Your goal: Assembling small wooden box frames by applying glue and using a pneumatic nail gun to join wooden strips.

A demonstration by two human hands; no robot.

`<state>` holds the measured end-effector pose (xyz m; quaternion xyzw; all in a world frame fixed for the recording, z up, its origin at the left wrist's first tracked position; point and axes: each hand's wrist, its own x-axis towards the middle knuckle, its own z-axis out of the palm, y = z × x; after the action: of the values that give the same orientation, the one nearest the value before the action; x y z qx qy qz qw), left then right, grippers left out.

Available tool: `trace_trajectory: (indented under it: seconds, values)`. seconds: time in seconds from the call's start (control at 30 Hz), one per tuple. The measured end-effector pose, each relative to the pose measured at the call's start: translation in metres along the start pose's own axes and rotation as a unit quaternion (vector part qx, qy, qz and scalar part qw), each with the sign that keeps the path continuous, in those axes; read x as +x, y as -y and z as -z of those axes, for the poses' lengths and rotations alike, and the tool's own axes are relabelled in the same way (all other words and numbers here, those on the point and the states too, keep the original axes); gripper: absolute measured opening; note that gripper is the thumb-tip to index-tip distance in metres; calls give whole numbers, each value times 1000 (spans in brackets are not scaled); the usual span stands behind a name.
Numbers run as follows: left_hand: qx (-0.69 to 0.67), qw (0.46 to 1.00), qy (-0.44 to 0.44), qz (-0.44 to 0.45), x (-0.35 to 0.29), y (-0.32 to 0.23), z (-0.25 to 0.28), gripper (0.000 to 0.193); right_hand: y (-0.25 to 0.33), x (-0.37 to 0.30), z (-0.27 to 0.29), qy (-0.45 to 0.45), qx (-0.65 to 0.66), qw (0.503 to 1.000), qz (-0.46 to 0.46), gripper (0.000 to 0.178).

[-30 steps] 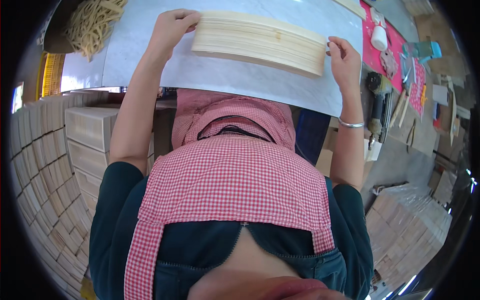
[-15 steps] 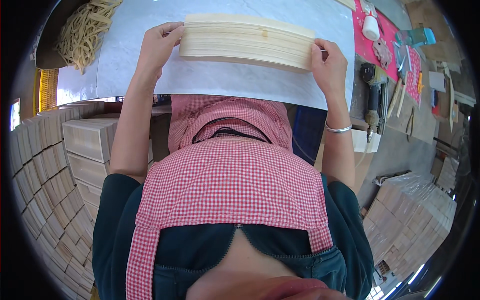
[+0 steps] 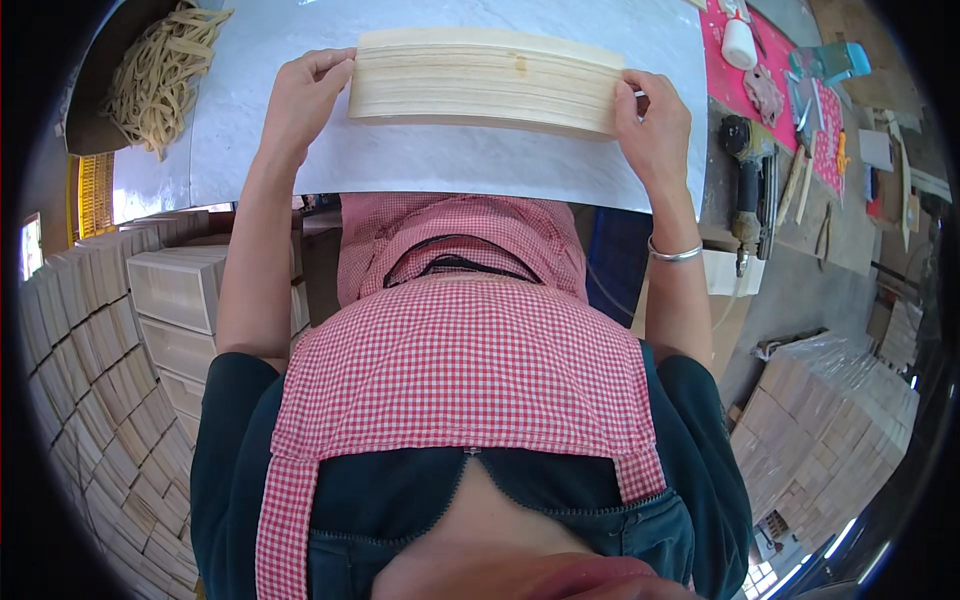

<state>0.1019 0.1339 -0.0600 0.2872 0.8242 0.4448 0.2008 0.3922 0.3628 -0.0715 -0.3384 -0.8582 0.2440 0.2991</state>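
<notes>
A long stack of thin pale wooden boards (image 3: 485,85) lies crosswise on the white marbled table (image 3: 420,160). At its left end, the fingers and thumb of my left hand (image 3: 308,95) close on the stack's edge. My right hand (image 3: 652,115) grips the opposite end, thumb toward me and fingers curled behind. The layered long side of the stack faces me, and a small brown knot marks one board. The fingertips beyond the stack's ends are partly hidden.
Tan rubber bands (image 3: 165,80) fill a dark container at the left. A nail gun (image 3: 745,190) hangs by the table's right edge, near a white bottle (image 3: 738,45), a teal bottle (image 3: 832,62) and pliers (image 3: 823,232). Piled boards (image 3: 95,370) stand left; wrapped stacks (image 3: 825,420) stand right.
The stack and both hands sit slightly further left in the picture, and the view has shifted a little. Both hands keep their hold on the ends.
</notes>
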Motion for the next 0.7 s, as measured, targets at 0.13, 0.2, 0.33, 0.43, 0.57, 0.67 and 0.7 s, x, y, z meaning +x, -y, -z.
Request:
trace_trajectory:
  seconds: [0.13, 0.2, 0.33, 0.43, 0.57, 0.67, 0.7]
  values:
    - [210, 956, -54, -197, 6, -8, -5, 41, -2, -3, 3, -15, 49, 997, -50, 16]
    - [213, 937, -45, -272, -1, -34, -24, 40, -12, -6, 6, 5, 92, 990, -107, 18]
    - [205, 861, 49, -464, -19, -106, -84, 24, -24, -14, 9, 45, 151, 972, -174, 19]
    - [188, 860, 139, -453, -16, -101, -124, 35, -29, -14, 11, 110, 183, 960, -180, 18]
    - [235, 844, 141, -461, -7, -94, -146, 37, -29, -16, 15, 154, 228, 937, -215, 18]
    - [244, 839, 147, -464, -3, -94, -154, 41, -35, -18, 11, 164, 230, 935, -213, 17]
    - [233, 844, 151, -459, -3, -94, -155, 43, -37, -19, 9, 164, 210, 943, -200, 17]
